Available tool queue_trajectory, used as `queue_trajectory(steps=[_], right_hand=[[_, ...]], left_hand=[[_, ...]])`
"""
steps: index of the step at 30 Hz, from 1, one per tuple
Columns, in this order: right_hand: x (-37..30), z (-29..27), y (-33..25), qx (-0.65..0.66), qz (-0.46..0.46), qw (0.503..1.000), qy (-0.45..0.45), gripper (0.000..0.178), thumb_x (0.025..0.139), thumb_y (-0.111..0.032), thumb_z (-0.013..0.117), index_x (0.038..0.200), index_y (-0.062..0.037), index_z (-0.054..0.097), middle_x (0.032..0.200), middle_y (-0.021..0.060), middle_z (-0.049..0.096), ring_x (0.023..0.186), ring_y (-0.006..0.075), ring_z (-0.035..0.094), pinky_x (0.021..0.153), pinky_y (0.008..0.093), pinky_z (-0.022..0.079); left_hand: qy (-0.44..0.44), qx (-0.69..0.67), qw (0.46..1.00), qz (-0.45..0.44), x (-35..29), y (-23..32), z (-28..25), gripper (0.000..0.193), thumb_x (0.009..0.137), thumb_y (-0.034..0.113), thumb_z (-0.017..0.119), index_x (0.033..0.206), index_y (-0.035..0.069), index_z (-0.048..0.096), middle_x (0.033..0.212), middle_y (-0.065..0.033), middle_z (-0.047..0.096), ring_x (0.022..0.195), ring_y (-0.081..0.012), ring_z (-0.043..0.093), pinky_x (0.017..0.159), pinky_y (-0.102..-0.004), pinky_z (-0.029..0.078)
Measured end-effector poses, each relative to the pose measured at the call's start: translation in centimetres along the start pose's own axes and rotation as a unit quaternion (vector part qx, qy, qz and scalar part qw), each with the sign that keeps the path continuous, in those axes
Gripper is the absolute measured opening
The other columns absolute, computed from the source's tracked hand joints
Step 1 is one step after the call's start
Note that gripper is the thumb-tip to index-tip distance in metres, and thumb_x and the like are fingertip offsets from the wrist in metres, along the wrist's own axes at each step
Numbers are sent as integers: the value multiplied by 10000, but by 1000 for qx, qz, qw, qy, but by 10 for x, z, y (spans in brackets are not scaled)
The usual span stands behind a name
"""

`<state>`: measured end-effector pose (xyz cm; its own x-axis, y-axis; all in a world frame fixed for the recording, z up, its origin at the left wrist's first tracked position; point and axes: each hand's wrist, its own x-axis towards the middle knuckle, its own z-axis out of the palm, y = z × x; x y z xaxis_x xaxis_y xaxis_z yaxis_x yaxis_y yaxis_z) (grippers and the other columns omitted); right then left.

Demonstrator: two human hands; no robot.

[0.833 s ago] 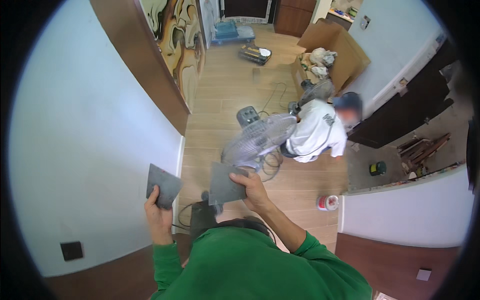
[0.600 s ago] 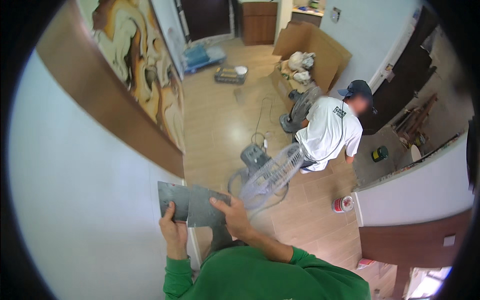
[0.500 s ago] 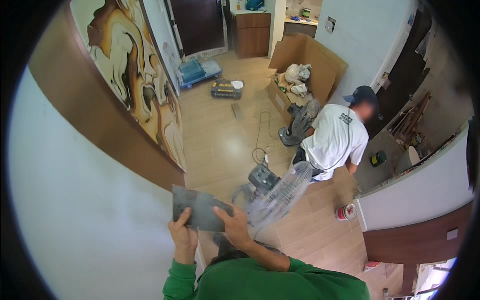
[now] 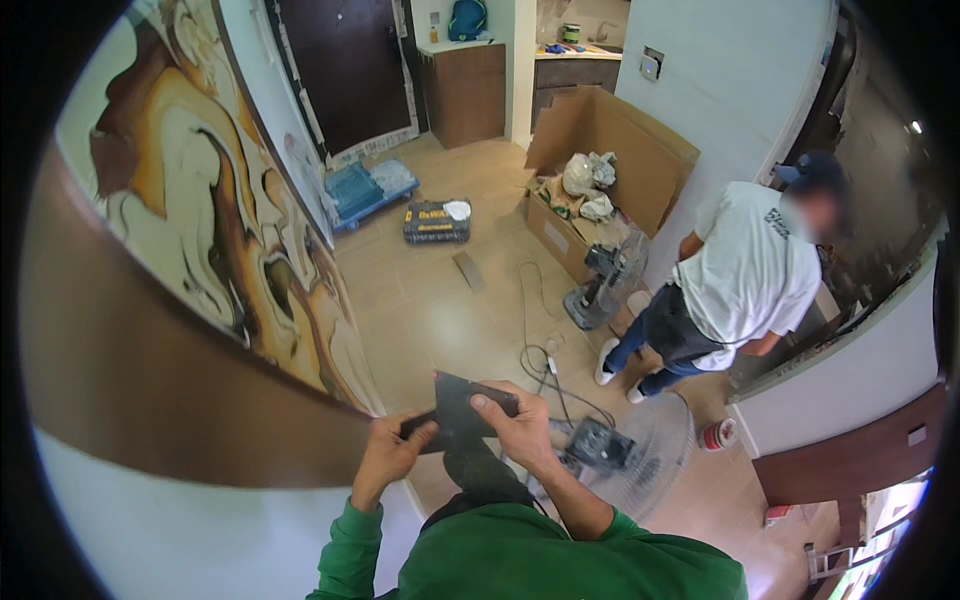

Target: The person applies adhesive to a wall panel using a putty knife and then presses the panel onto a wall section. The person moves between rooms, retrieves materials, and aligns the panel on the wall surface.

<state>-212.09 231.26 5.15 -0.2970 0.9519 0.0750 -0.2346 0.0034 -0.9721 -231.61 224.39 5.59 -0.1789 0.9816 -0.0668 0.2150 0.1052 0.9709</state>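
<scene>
Both my hands are at waist height, in front of my green sleeves, holding a thin dark grey sheet (image 4: pixel 460 405). My left hand (image 4: pixel 387 452) pinches its left part, thumb over the near edge. Closed on the right part is my right hand (image 4: pixel 518 425), its thumb pressed on the face. The sheet's outline is now uneven, as if bent or in overlapping pieces; I cannot tell which. Just right of and below my right hand, a standing fan (image 4: pixel 600 445) with a wire cage is on the floor.
A person in a white shirt (image 4: pixel 750 275) stands at the right by a doorway. Beyond are an open cardboard box (image 4: pixel 560 240) with crumpled wrapping, a second fan (image 4: pixel 605 280), a black tool case (image 4: pixel 437 222) and a blue dolly (image 4: pixel 392 180). Cables (image 4: pixel 545 365) lie on the floor; a small bucket (image 4: pixel 718 435) stands right.
The sheet has gone from a flat, wide rectangle to an uneven shape, and my hands have shifted right. The other person has risen from a low position and moved right.
</scene>
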Motion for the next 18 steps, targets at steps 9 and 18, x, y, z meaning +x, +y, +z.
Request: queue_trajectory(steps=[9,18], right_hand=[[237,92,15,-126,-238,955,-127,363,853,42,645,1190,-91,674,1205,143,585,1072,253,604,917,304,477],[408,118,69,-315,-224,921,-53,511,774,90,598,1214,-160,670,1378,155,442,1206,331,548,999,369,469]], left_hand=[[127,-514,838,-135,235,-31,-119,257,921,175,578,1129,25,595,1003,-87,674,871,-211,665,791,-337,548],[120,-494,857,-91,440,-20,-165,320,918,117,601,1206,-11,548,1103,-127,650,987,-249,646,904,-373,525]])
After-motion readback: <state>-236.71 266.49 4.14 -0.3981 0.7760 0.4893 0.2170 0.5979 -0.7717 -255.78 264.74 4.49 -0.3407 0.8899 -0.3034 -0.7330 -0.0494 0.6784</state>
